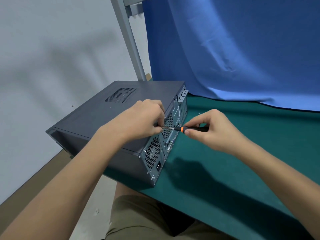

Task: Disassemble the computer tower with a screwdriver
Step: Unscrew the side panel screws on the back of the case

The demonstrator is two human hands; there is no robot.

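Right hand (213,131) is gripping the screwdriver (182,129) handle; left hand (143,118) is pinching its shaft, resting on the computer tower (97,118) beneath.

The person is wearing olive-khaki shorts (138,220) of plain woven cloth, which is creasing in soft folds over the lap and ending at a hem across the thigh (124,189). The left forearm (78,170) and the right forearm (268,167) are showing bare up to the wrists. The left hand (143,118) and the right hand (213,129) are likewise going uncovered.
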